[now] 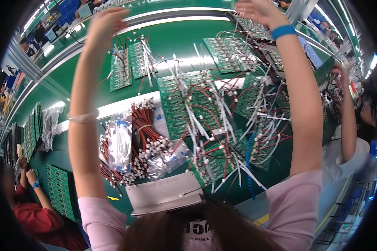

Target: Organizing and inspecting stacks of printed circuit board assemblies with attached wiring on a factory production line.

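Note:
Both my arms reach out over the bench to the top of the view. My left hand, somewhat blurred, is raised above the far left boards with its fingers apart and nothing visible in them. At the upper edge my right hand has its fingers stretched out, partly cut off by the frame; I see nothing in it. Beneath my hands lie green circuit boards with red and white wires: a pair at the far left, one at the far right, and a large panel in the middle.
A banded bundle of red wires lies beside clear plastic bags. Nearest me is a bent metal plate. A blue coiled cord hangs at the right. Co-workers are at left and right, the latter holding a board.

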Motion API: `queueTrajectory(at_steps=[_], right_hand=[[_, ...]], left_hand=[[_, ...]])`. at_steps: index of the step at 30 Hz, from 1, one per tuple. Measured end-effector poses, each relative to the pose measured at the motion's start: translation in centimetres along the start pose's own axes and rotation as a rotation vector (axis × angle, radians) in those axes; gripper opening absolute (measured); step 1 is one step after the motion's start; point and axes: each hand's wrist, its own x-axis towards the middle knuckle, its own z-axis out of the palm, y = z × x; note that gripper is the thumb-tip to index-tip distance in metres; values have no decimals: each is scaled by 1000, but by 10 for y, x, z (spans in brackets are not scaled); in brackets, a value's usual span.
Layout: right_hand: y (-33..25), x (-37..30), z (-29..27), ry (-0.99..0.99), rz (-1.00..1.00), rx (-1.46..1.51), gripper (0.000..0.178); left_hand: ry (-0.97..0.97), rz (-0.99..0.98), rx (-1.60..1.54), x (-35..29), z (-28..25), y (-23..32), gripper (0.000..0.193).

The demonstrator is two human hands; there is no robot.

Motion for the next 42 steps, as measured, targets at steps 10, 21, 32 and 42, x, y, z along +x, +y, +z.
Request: queueTrajectory(at_steps=[10, 21, 32, 42], right_hand=[[63, -133, -88, 111, 85, -79, 35], [147, -335, -118, 516, 148, -338, 23], [207, -353, -65, 280, 302, 27, 19], [171, -385, -64, 489, 165, -192, 18]], left_hand=[[-451, -652, -22, -4, 230, -76, 35], [-353, -1097, -81, 9, 259, -87, 40], [-175, -682, -422, 0, 286, -86, 12], [138, -331, -495, 10, 172, 25, 19]])
